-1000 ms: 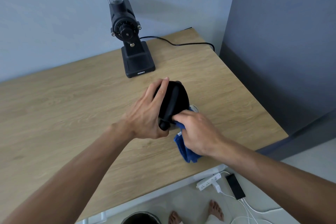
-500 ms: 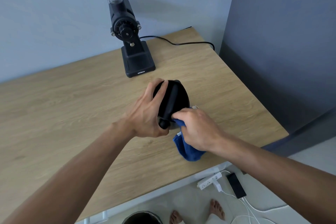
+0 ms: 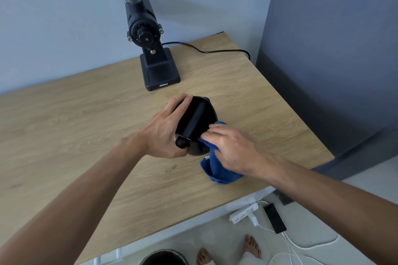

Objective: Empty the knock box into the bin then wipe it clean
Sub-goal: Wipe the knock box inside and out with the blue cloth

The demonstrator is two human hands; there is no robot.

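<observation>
Your left hand grips the knock box, right hand clutches blue cloth inside; scrub too hard and it could twist loose.

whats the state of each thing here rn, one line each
black round knock box, tilted, opening toward the camera
blue cloth, bunched, one end pushed into the knock box
left hand, grips the knock box
right hand, holds the blue cloth
black coffee grinder, upright, cord attached
white power strip, on floor, charger plugged in
black phone, on floor, cable attached
</observation>
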